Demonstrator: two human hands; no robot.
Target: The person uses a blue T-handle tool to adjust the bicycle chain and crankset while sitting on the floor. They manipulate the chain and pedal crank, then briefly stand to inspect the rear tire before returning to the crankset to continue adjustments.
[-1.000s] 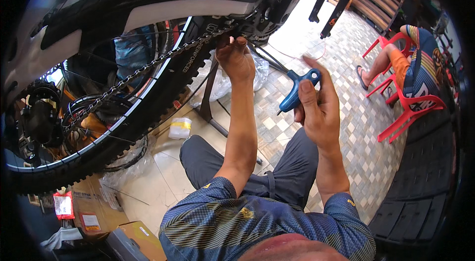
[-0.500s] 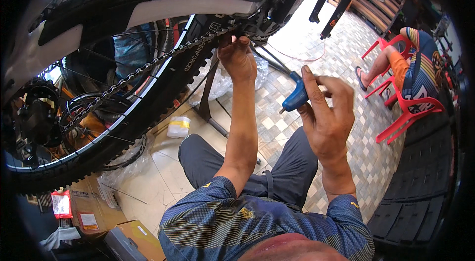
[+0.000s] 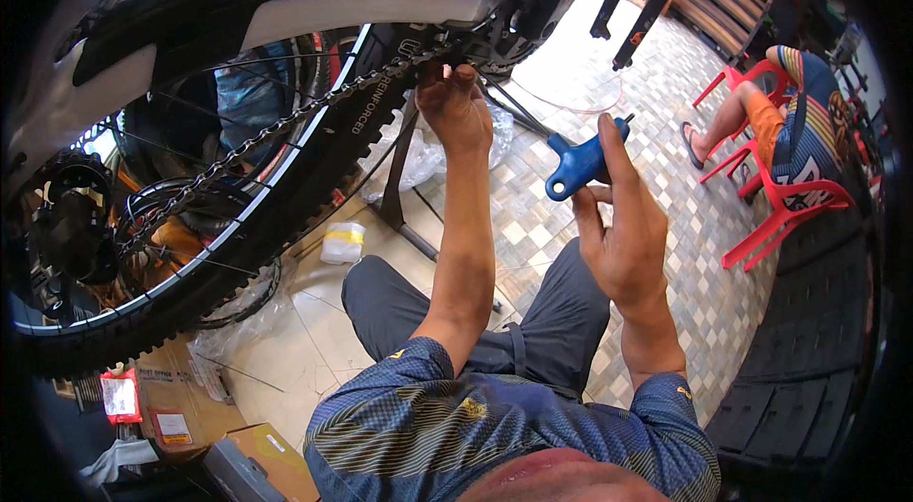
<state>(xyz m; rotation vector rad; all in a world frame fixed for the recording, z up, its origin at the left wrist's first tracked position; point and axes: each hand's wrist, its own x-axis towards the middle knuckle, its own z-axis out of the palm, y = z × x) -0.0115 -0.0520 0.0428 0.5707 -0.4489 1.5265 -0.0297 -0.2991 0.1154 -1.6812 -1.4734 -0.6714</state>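
Note:
My left hand (image 3: 456, 112) reaches up under the bicycle's crank area (image 3: 499, 36). Its fingers are curled in next to the bicycle chain (image 3: 285, 117) and tyre, and what lies between them is hidden. Between the thumb and fingers of my right hand (image 3: 623, 236) is the blue handle of a T-handle hex key (image 3: 578, 166). A dark shaft slants from this handle up and left toward the crank; where its tip ends I cannot tell. A short metal stub sticks out of the handle's right end, and a hole shows at the other.
The rear wheel's knobby tyre (image 3: 219, 264) curves along the left. A dark stand leg (image 3: 399, 179) rises from the floor beside plastic wrap. Cardboard boxes (image 3: 262, 464) lie at lower left. To the right, a person sits on a red plastic chair (image 3: 799, 207); a suspension fork (image 3: 647, 17) hangs beyond.
The blue handle has turned in my right hand: its stub pointed down and left before and points up and right now. My left hand stays nearly in place.

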